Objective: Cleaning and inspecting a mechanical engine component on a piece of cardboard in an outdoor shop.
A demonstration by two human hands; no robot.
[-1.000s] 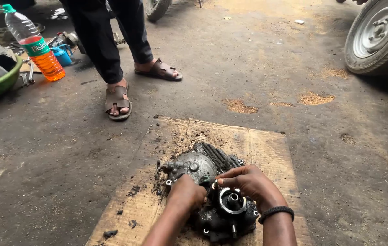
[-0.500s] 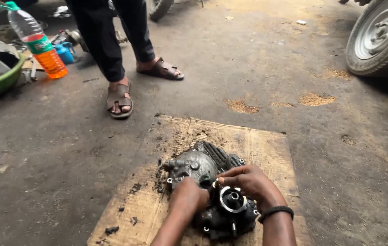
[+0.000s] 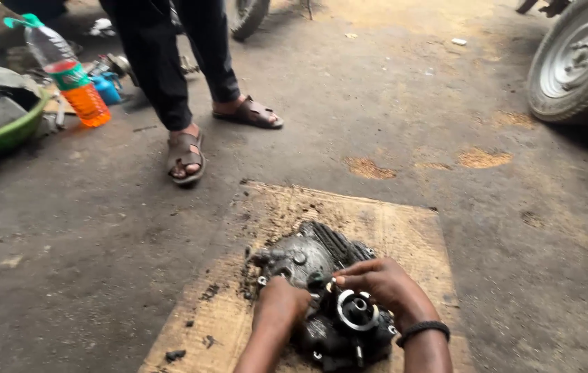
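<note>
Greasy engine casing (image 3: 321, 290) lying on a flat wooden board (image 3: 404, 228) on the concrete floor (image 3: 100, 242), toward the board's near edge, roughly midway between its left and right edges. Left hand (image 3: 281, 304) pressed onto the casing's near left side, fingers curled down against the dark metal (whether truly clamped round anything, cannot tell). Right hand (image 3: 377, 280) laid over the top of the casing, fingers (image 3: 341, 281) bent and pinched together at a small part just above a shiny round ring (image 3: 356, 309) with a dark hub, touching the metal there; dark band (image 3: 424, 330) about that wrist. Black crumbs of grime scattered over the board's left half and far edge. Beyond the board's far left corner, another person's legs in dark trousers, feet in brown sandals (image 3: 185, 155). Further left, a plastic bottle (image 3: 69, 79) of orange liquid beside a green basin (image 3: 4, 135). Off past the far right corner, a vehicle wheel (image 3: 577, 59) standing upright.
</note>
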